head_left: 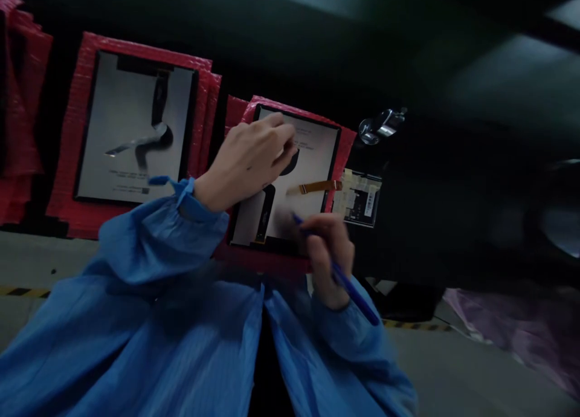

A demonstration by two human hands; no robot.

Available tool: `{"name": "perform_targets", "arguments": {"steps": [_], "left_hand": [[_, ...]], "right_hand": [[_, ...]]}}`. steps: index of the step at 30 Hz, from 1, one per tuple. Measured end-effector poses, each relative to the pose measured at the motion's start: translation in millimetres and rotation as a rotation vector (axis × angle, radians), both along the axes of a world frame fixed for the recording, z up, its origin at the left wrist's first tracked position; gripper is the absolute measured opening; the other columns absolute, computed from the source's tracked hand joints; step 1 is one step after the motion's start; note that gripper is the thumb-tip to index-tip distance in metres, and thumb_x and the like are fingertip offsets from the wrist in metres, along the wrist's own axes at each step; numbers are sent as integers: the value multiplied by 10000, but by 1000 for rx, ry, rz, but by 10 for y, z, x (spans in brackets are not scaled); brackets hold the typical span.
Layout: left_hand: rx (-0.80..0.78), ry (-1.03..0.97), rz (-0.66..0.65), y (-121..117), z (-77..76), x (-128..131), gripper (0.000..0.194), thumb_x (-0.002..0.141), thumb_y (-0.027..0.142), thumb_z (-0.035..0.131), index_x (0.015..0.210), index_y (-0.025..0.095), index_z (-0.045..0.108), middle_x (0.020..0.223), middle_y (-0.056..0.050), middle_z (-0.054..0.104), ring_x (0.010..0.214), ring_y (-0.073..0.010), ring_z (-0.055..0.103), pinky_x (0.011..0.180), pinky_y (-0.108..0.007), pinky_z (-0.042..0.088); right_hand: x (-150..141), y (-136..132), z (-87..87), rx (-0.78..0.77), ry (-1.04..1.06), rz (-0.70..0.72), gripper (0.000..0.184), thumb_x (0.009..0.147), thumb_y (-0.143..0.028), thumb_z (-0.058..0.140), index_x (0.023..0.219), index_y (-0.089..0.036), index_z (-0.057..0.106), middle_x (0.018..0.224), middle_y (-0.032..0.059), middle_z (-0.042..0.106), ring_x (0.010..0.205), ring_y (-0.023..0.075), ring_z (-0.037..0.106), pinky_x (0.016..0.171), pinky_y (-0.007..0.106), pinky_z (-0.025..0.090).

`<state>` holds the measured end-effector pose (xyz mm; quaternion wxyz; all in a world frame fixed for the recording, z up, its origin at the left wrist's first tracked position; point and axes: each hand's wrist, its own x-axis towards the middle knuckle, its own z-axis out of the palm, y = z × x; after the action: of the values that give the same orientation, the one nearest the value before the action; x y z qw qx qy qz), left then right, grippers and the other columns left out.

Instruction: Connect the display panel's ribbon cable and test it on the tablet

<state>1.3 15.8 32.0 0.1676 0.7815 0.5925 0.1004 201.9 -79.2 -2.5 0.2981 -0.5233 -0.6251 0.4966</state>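
A flat display panel (312, 145) with a pale back and dark edge lies on red bubble wrap in front of me. My left hand (254, 157) rests over its upper left part, fingers curled together beside a black flex cable (290, 163). Whatever those fingertips pinch is hidden. My right hand (333, 254) grips a slim blue pen-shaped tool (357, 299), its blurred tip pointing at the panel's lower part. An orange-brown flex cable (317, 187) runs from the panel towards a small circuit board (362, 196) at its right. Another black flex strip (265, 214) lies lower left.
To the left, a second display panel (118, 115) with a dangling flex cable lies on red bubble wrap (67, 187). More red wrap (22, 115) is at the far left. A shiny metal object (383, 126) stands behind the board. Purple cloth (507, 326) shows at lower right.
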Motion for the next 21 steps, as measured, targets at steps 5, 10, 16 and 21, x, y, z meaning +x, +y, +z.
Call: {"name": "perform_targets", "arguments": {"steps": [5, 10, 16, 21], "left_hand": [[-8, -95, -90, 121, -285, 130, 275, 978, 253, 462, 1163, 132, 627, 1294, -144, 570, 1025, -265, 653, 774, -327, 479], [-46, -171, -115, 72, -324, 110, 375, 1027, 340, 344, 1032, 140, 662, 1186, -114, 602, 1003, -269, 652, 794, -351, 475], [-86, -212, -129, 59, -358, 57, 422, 1037, 373, 334, 964, 155, 688, 1083, -72, 645, 990, -256, 654, 825, -354, 443], [-44, -261, -124, 60, -415, 34, 382, 1019, 367, 373, 916, 159, 676, 993, -56, 653, 951, -235, 655, 818, -340, 431]], "right_hand": [[-329, 45, -184, 80, 13, -55, 415, 933, -487, 584, 642, -230, 436, 510, -51, 410, 455, 95, 373, 449, 246, 306], [-335, -9, -299, 157, -21, -112, 419, 912, -315, 584, 608, -233, 307, 515, -75, 271, 444, 77, 276, 445, 241, 238], [-349, -12, -305, 257, -64, -85, 387, 893, -201, 557, 611, -220, 292, 537, -72, 258, 458, 64, 262, 453, 229, 223], [-365, -10, -306, 296, -106, -53, 393, 879, -185, 549, 603, -219, 271, 533, -72, 252, 453, 59, 263, 451, 226, 236]]}}
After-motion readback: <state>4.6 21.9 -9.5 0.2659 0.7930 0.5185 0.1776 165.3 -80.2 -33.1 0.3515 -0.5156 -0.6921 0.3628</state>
